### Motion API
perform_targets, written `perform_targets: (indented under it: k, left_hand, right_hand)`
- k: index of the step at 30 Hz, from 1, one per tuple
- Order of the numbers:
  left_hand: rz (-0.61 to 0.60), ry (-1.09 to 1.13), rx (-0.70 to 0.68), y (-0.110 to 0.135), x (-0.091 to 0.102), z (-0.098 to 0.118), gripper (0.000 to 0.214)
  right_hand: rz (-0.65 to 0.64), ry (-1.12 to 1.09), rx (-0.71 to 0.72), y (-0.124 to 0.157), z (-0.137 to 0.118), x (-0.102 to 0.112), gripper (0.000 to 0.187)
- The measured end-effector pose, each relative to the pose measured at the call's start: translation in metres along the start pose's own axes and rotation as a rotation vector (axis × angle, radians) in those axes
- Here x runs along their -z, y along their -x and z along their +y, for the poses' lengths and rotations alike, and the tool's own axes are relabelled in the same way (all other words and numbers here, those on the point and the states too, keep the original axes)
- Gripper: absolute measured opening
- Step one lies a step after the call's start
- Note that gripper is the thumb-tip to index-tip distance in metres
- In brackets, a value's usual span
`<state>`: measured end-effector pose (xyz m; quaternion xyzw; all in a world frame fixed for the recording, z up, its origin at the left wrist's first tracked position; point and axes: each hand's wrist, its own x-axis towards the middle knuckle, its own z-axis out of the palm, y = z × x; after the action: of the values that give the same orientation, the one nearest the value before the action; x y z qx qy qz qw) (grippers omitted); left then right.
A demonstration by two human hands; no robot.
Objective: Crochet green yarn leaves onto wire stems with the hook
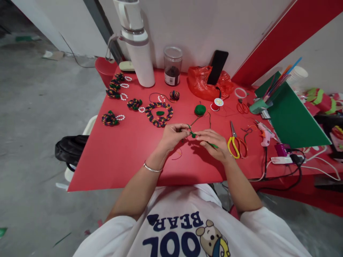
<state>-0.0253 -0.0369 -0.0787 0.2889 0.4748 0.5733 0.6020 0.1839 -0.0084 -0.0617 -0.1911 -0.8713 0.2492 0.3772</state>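
Both hands meet over the middle of the red bench (112, 157). The left hand (173, 135) pinches one end of a short green cord (192, 133) between closed fingers, and the right hand (214, 142) has its fingers closed on the other end, with a small knot or bead of green sitting between the 2 hands. A strand runs from the work back towards the green yarn ball (199, 109), which lies on the bench just beyond the hands.

The likeliest trouble is that knot slipping: the grip is fingertip only, and a pull that is too sharp or uneven could draw the cord out of one hand or loosen what is already formed. The trailing strand could also drag the yarn ball, which sits loose and could roll towards the red thread spool (217, 104) or tangle with the thin threads lying nearby.

The yellow-handled scissors (235, 144) lie just beside the right hand, blades pointing away from the person; a sideways sweep of the wrist could knock them, or nudge the glue gun (264, 134) and its cable beyond. The finished braided ring (159, 114) is close enough to the left hand to be caught by a stray loop.
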Motion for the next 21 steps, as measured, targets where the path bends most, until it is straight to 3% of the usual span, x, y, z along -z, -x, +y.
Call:
perform_targets:
  k: [5, 10, 14, 21]
  left_hand:
    - [-0.043, -0.011, -0.021, 0.002, -0.002, 0.002, 0.026]
    - [-0.046, 0.038, -0.019, 0.005, -0.009, 0.003, 0.025]
    - [-0.036, 0.038, -0.022, 0.006, -0.013, -0.001, 0.025]
    - [-0.067, 0.059, 0.042, 0.007, -0.01, 0.006, 0.038]
  right_hand:
    - [0.026, -0.209, -0.193, 0.001, -0.006, 0.008, 0.019]
    - [0.196, -0.481, -0.39, 0.011, 0.004, -0.011, 0.026]
    - [0.32, -0.336, -0.348, 0.012, 0.006, -0.03, 0.023]
    - [0.239, -0.271, -0.248, 0.007, 0.0, -0.027, 0.018]
